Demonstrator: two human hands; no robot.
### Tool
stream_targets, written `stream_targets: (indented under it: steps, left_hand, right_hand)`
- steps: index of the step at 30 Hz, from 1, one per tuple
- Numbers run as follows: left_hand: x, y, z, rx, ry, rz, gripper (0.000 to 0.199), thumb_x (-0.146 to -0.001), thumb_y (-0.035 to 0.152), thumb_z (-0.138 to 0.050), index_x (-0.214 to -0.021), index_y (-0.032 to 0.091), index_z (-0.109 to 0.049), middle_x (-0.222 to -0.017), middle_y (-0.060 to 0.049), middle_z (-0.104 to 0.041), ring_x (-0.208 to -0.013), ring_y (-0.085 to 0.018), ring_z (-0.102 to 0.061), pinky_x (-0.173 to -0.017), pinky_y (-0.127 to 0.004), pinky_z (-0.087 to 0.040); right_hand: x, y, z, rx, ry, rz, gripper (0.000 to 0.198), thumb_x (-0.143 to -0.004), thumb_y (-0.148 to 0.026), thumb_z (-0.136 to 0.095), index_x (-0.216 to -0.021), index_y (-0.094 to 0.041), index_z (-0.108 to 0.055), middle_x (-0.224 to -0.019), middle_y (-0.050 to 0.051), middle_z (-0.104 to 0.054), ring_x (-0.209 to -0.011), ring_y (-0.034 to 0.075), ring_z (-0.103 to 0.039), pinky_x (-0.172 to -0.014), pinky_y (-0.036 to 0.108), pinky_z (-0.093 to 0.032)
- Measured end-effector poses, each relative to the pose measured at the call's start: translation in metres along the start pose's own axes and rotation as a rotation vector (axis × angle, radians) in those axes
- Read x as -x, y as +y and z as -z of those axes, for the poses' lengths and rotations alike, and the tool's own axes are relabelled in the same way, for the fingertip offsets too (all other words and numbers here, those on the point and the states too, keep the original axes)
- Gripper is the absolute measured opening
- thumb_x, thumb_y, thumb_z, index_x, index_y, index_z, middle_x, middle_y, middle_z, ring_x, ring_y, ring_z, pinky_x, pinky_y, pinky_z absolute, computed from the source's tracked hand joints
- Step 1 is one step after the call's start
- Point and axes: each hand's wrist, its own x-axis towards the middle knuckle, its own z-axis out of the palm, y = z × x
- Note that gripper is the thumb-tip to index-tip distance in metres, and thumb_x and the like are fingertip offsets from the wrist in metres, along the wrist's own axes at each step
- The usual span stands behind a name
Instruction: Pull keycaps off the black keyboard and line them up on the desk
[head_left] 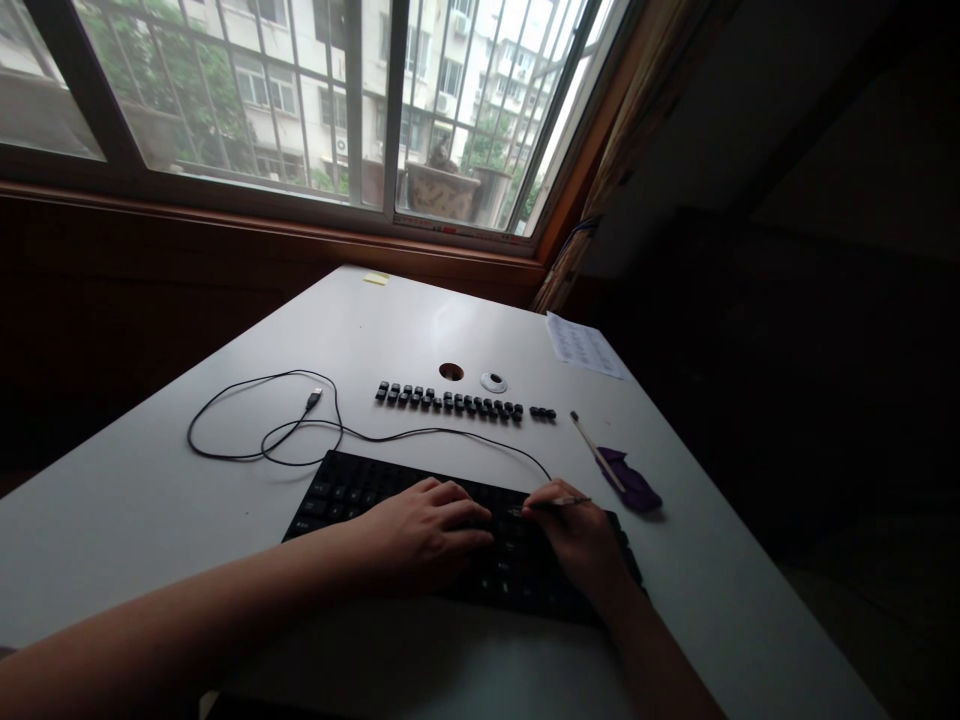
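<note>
Left forearm (202, 620) slants inward, keyboard (517, 560) beneath its hand (431, 525).

2 bare forearms (225, 607) taper into 2 bare hands (435, 525).

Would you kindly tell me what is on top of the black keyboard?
Over the keyboard are the left hand and the right hand, which holds a thin tool. What lies directly beneath the hands is covered and cannot be seen.

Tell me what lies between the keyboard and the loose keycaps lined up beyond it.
In the head view, a thin black cable crosses the white tabletop between the keyboard and the loose keycaps.
</note>
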Motion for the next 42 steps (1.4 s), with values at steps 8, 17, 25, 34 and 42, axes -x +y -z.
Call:
stream_targets:
  steps: [8, 17, 25, 34, 42]
  left_hand:
    - [0.0, 0.0, -0.001, 0.004, -0.028, 0.01, 0.035, -0.095, 0.031, -0.056, -0.129, 0.026, -0.058, -0.135, -0.004, -0.059, -0.115, -0.025, -0.053, -0.096, -0.039, -0.043]
    - [-0.002, 0.002, 0.0, -0.024, -0.059, 0.033, 0.04, -0.098, 0.036, -0.051, -0.137, 0.027, -0.052, -0.149, -0.005, -0.047, -0.118, -0.027, -0.052, -0.093, -0.041, -0.042]
    - [-0.006, -0.001, 0.001, 0.04, -0.122, 0.06, 0.043, -0.095, 0.037, -0.054, -0.138, 0.029, -0.052, -0.147, -0.003, -0.05, -0.117, -0.029, -0.05, -0.095, -0.042, -0.041]
    - [-0.01, -0.002, 0.006, 0.094, -0.134, 0.054, 0.042, -0.092, 0.032, -0.059, -0.133, 0.027, -0.056, -0.144, -0.006, -0.053, -0.115, -0.029, -0.051, -0.092, -0.041, -0.044]
    - [-0.022, -0.003, 0.002, 0.294, -0.035, 0.129, 0.03, -0.086, 0.017, -0.061, -0.115, 0.019, -0.067, -0.124, -0.004, -0.068, -0.102, -0.023, -0.057, -0.093, -0.036, -0.048]
  right_hand:
    - [-0.001, 0.001, 0.001, -0.022, 0.013, 0.007, 0.014, -0.088, -0.01, -0.06, -0.084, -0.023, -0.063, -0.077, -0.001, -0.065, -0.073, 0.018, -0.064, -0.07, 0.029, -0.049]
    - [-0.001, 0.006, -0.004, -0.05, 0.025, 0.038, 0.013, -0.089, -0.011, -0.06, -0.086, -0.023, -0.061, -0.079, 0.0, -0.064, -0.074, 0.018, -0.063, -0.071, 0.029, -0.048]
    - [-0.003, 0.008, -0.006, -0.113, -0.045, 0.034, 0.009, -0.09, -0.015, -0.061, -0.088, -0.023, -0.064, -0.085, 0.001, -0.062, -0.08, 0.018, -0.062, -0.074, 0.03, -0.049]
    - [-0.009, 0.003, 0.002, -0.067, -0.174, -0.033, 0.01, -0.09, -0.019, -0.064, -0.097, -0.023, -0.07, -0.089, 0.002, -0.062, -0.079, 0.017, -0.063, -0.072, 0.028, -0.05]
    - [-0.025, 0.0, 0.023, -0.019, -0.396, -0.036, 0.012, -0.089, -0.026, -0.068, -0.097, -0.027, -0.076, -0.089, 0.002, -0.066, -0.077, 0.016, -0.065, -0.074, 0.029, -0.052]
